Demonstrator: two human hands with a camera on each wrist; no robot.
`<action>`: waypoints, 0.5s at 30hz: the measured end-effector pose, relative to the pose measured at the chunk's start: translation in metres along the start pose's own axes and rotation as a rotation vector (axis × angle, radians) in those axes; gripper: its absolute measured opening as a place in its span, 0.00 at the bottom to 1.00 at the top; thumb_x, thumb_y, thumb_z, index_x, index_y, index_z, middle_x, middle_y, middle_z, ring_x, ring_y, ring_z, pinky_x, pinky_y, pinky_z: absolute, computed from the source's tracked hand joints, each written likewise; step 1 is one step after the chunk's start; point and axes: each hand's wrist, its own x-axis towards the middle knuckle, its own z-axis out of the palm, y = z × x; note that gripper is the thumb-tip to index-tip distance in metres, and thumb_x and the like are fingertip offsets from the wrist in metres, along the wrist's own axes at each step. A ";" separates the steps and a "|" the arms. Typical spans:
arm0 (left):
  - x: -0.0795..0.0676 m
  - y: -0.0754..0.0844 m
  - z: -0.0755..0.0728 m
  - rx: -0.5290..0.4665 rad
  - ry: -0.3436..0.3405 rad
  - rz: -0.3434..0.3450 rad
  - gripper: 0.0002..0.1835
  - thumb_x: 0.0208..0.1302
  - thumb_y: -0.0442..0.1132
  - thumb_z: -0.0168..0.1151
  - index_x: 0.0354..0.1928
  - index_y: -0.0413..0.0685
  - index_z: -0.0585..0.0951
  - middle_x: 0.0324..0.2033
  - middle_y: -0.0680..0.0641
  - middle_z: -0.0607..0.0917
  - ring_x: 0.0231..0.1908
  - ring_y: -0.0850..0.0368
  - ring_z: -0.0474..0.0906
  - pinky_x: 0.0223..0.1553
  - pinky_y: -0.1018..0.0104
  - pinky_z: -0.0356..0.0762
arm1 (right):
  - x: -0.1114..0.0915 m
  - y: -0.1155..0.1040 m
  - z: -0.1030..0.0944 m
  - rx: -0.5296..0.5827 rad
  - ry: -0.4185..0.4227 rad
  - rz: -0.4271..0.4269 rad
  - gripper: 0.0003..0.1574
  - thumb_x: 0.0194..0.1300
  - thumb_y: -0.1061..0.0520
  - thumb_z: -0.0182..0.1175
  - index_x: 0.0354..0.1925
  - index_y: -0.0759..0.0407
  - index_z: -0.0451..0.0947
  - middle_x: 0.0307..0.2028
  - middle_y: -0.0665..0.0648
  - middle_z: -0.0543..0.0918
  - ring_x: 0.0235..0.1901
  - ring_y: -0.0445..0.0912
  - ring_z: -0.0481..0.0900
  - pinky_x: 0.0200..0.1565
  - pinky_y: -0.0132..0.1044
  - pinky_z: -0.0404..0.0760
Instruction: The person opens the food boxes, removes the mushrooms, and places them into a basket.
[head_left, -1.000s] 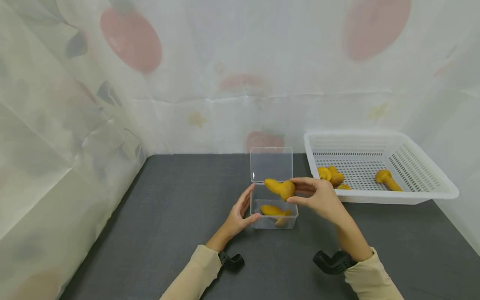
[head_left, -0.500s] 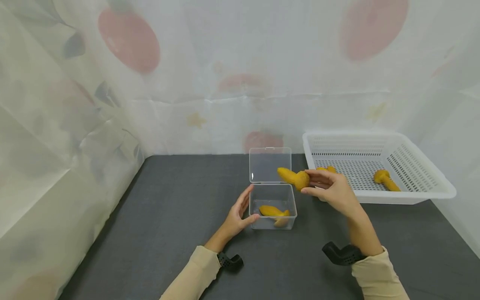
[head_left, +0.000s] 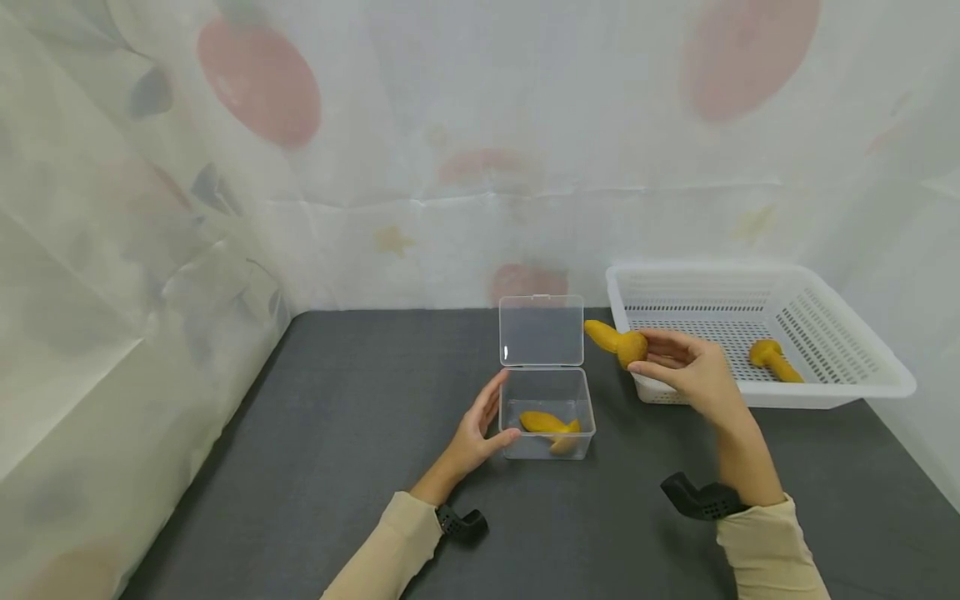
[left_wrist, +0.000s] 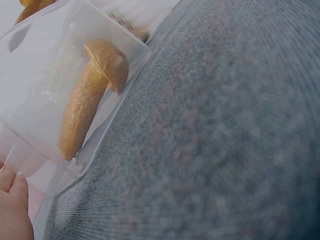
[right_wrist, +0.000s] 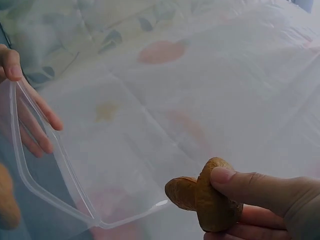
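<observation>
A clear plastic box (head_left: pixel 531 446) with its hinged lid (head_left: pixel 541 330) raised stands mid-table. Inside lies a yellow-brown mushroom (head_left: pixel 545 421); the left wrist view shows this mushroom (left_wrist: pixel 90 95) through the wall, with a rounded cap and thick stem. My left hand (head_left: pixel 467 442) rests against the box's left side, fingers fairly straight along the wall and thumb at the front corner. My right hand (head_left: pixel 693 367) pinches another mushroom (head_left: pixel 632 347) by its cap between thumb and fingers, stem pointing left. It hangs above the gap between box and basket.
Right of the box stands a white perforated basket (head_left: pixel 840 390) with a mushroom (head_left: pixel 776 361) in it; my right hand hides its left part. The dark grey table (head_left: pixel 337 400) backs onto a hanging sheet (head_left: pixel 390 150) printed with fruit.
My right hand has moved right and slightly up with its mushroom, from over the box to beside the basket's left edge. The left hand and box have stayed put.
</observation>
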 end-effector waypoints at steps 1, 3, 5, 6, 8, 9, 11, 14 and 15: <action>0.000 0.000 0.000 0.001 0.001 -0.002 0.45 0.64 0.41 0.64 0.76 0.44 0.49 0.76 0.37 0.47 0.75 0.71 0.46 0.71 0.84 0.50 | 0.000 0.001 -0.001 0.003 0.006 0.002 0.34 0.58 0.61 0.68 0.60 0.74 0.71 0.39 0.23 0.79 0.39 0.21 0.81 0.42 0.16 0.80; 0.000 0.000 0.000 0.005 0.000 -0.005 0.45 0.64 0.40 0.64 0.76 0.44 0.49 0.76 0.37 0.47 0.75 0.69 0.46 0.71 0.84 0.50 | 0.000 0.003 -0.003 0.021 0.012 0.006 0.34 0.59 0.61 0.68 0.60 0.75 0.71 0.39 0.24 0.80 0.39 0.21 0.81 0.42 0.17 0.80; -0.001 0.000 0.000 0.003 0.000 -0.014 0.45 0.64 0.40 0.64 0.76 0.45 0.49 0.77 0.37 0.47 0.76 0.68 0.46 0.71 0.84 0.50 | 0.001 0.004 -0.006 0.050 0.024 0.009 0.34 0.59 0.62 0.67 0.60 0.75 0.70 0.39 0.25 0.81 0.39 0.22 0.82 0.41 0.17 0.81; -0.001 0.000 0.000 0.003 0.000 -0.016 0.45 0.64 0.40 0.63 0.76 0.45 0.49 0.77 0.38 0.47 0.76 0.68 0.46 0.71 0.85 0.49 | 0.001 0.006 -0.007 0.057 0.030 0.004 0.33 0.59 0.63 0.67 0.60 0.75 0.71 0.39 0.26 0.81 0.39 0.22 0.82 0.40 0.17 0.81; -0.001 0.000 0.000 0.002 0.001 -0.017 0.45 0.64 0.40 0.63 0.76 0.45 0.49 0.77 0.37 0.47 0.76 0.67 0.46 0.71 0.85 0.50 | 0.001 0.008 -0.009 0.066 0.048 -0.003 0.33 0.58 0.64 0.67 0.59 0.76 0.70 0.39 0.26 0.82 0.38 0.23 0.83 0.39 0.18 0.82; -0.001 0.000 0.000 0.000 0.002 -0.018 0.45 0.64 0.40 0.64 0.76 0.45 0.49 0.77 0.38 0.47 0.76 0.68 0.46 0.71 0.85 0.50 | 0.002 0.010 -0.010 0.063 0.061 -0.008 0.33 0.58 0.64 0.67 0.59 0.76 0.71 0.39 0.27 0.82 0.38 0.23 0.83 0.39 0.18 0.82; -0.001 0.000 0.000 -0.001 0.004 -0.012 0.45 0.64 0.41 0.64 0.76 0.44 0.49 0.76 0.37 0.47 0.76 0.69 0.46 0.71 0.85 0.50 | 0.002 0.012 -0.012 0.049 0.081 -0.013 0.32 0.58 0.64 0.67 0.59 0.77 0.71 0.38 0.26 0.82 0.38 0.23 0.83 0.38 0.18 0.82; 0.000 0.000 0.000 -0.002 0.007 -0.003 0.45 0.64 0.42 0.64 0.76 0.43 0.49 0.76 0.36 0.47 0.74 0.73 0.47 0.71 0.85 0.50 | 0.003 0.016 -0.014 0.022 0.109 0.001 0.33 0.58 0.62 0.68 0.59 0.77 0.71 0.37 0.25 0.81 0.37 0.22 0.82 0.38 0.18 0.81; 0.000 0.000 0.000 -0.004 0.007 -0.002 0.45 0.64 0.43 0.64 0.76 0.42 0.49 0.76 0.36 0.47 0.74 0.75 0.47 0.71 0.85 0.50 | 0.004 0.018 -0.015 0.023 0.113 0.009 0.34 0.58 0.62 0.68 0.59 0.77 0.71 0.37 0.25 0.81 0.37 0.22 0.82 0.38 0.17 0.81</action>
